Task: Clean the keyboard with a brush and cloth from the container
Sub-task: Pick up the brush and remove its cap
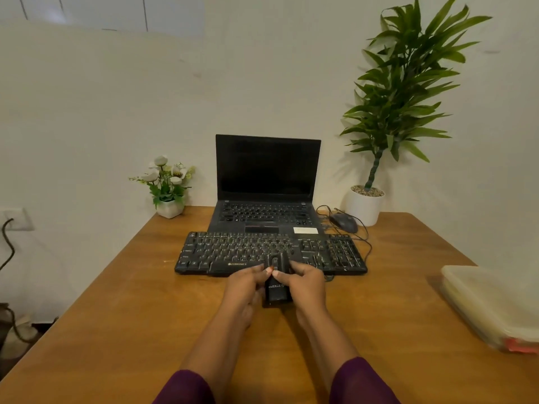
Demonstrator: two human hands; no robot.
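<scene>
A black external keyboard (233, 252) lies across the middle of the wooden table (116, 330), in front of an open laptop. Just in front of its lower edge, both hands hold a small black device (277, 287) with white lettering on it; what it is I cannot tell. My left hand (248, 282) pinches its left side near the top. My right hand (306, 282) wraps its right side. A translucent lidded plastic container (490, 301) sits at the table's right edge, with something orange showing at its near corner. No brush or cloth shows.
The black laptop (267, 185) stands open with a dark screen behind the keyboard. A wired mouse (344, 222) lies to its right. A tall potted plant (379, 126) stands at the back right, a small flower pot (167, 185) at the back left.
</scene>
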